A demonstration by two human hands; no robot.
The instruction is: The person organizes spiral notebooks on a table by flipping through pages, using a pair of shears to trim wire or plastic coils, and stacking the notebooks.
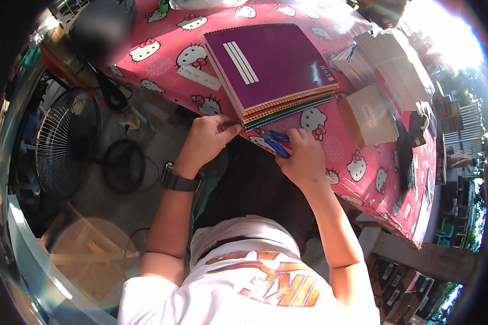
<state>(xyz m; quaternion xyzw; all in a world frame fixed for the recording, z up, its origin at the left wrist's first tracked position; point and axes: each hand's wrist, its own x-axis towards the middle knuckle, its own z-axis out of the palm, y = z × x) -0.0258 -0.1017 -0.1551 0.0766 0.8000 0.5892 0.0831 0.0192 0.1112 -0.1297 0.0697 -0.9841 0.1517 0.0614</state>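
A stack of spiral notebooks lies near the table's front edge, with a purple-covered notebook (pixel 279 59) on top. Yellow, green and blue coil bindings (pixel 290 105) show along its near side. My right hand (pixel 305 157) is closed around blue-handled pliers (pixel 276 142), whose jaws point left at the stack's near left corner. At that same corner my left hand (pixel 211 135) pinches with thumb and forefinger beside the coil ends. What sits between those fingertips is too small to make out. A dark watch (pixel 180 179) is on my left wrist.
A pink cartoon-patterned cloth (pixel 358 184) covers the table. At the right stand a cardboard box (pixel 367 116) and stacked books or papers (pixel 393 67). A white label strip (pixel 199 77) lies left of the notebooks. On the floor to the left is a fan (pixel 68 143).
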